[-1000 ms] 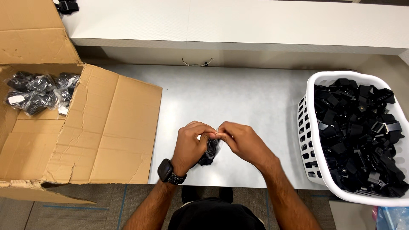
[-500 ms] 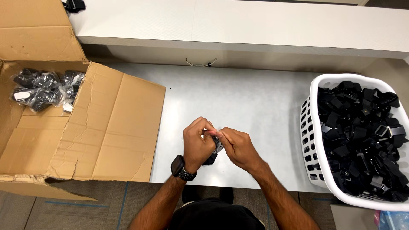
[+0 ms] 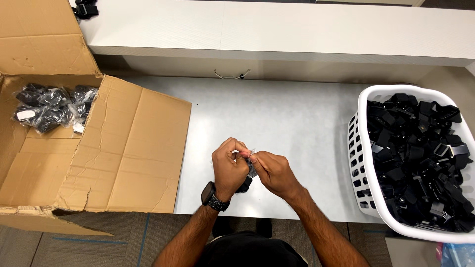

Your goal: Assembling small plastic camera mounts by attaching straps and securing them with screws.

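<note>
Left hand [image 3: 228,167] and right hand [image 3: 273,170] both pinch one small bagged black part [image 3: 249,174] above the table [image 3: 277,118]. White basket [image 3: 363,198] of black parts stands at right.

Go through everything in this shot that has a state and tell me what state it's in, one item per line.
Cardboard box: open, flaps spread, few bagged parts in its far corner.
White basket: heaped with loose black parts.
Small bagged black part: held over the table, pinched by both hands.
Left hand: closed on the bag.
Right hand: closed on the bag.
Wristwatch: worn on the left wrist.
</note>
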